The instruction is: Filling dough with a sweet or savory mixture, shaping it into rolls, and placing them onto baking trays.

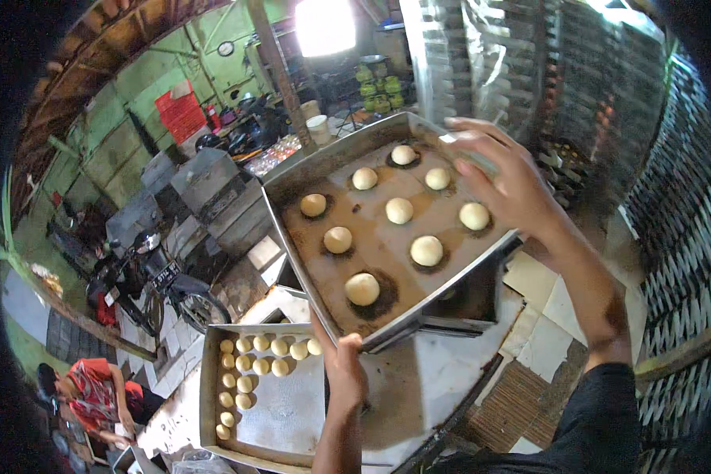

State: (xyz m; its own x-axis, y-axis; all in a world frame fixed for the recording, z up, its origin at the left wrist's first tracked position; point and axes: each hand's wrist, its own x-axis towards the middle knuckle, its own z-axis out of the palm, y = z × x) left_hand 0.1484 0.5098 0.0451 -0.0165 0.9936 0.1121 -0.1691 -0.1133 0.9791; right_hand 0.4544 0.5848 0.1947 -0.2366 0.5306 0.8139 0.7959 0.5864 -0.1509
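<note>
My left hand [344, 370] is closed on the near edge of a dark metal baking tray [355, 217], with the thumb over its rim. The tray is lifted and tilted; several round, pale dough balls [400, 211] sit spaced apart on its browned bottom. At the tray's right side, my right hand [507, 175] is spread with fingers and thumb apart, slightly blurred, over the right rim. Whether it touches the tray I cannot tell. Beneath the lifted tray, more dark trays [462, 304] are partly hidden.
On the pale worktop [482, 347] lies a second tray [208, 387] with rows of smaller dough balls [261, 365]. A person in red [103, 395] is at the lower left. A motorbike [170, 276] stands beyond. Tall metal racks [490, 63] rise at the right back.
</note>
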